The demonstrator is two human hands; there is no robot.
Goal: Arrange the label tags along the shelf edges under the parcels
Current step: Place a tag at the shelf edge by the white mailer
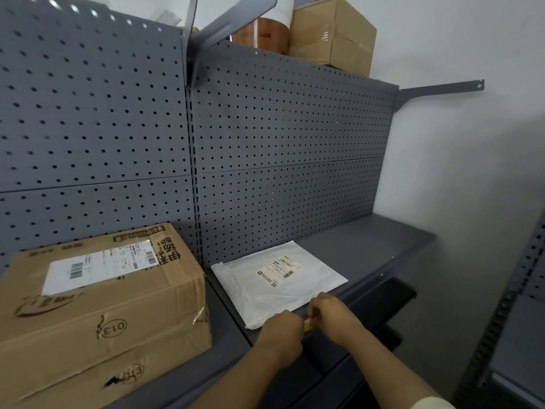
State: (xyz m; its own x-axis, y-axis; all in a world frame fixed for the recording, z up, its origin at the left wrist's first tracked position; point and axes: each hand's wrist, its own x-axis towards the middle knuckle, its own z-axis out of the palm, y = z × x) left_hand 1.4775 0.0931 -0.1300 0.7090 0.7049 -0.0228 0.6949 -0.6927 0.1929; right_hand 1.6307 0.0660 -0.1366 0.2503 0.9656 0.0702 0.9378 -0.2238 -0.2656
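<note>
A small red and yellow label tag point(309, 320) sits at the front edge of the grey shelf point(383, 261), just below a flat white mailer parcel point(278, 280). My left hand point(281, 335) pinches the tag's left end and my right hand point(331, 312) pinches its right end. Most of the tag is hidden by my fingers. A large brown cardboard box point(103, 305) marked 013 stands on the shelf section to the left.
Grey pegboard back panels point(280, 143) rise behind the shelf. On the top shelf stand a brown cardboard box point(333, 33) and a brown tape roll point(262, 33). A white wall is at the right, with another grey rack point(516, 320) at the far right.
</note>
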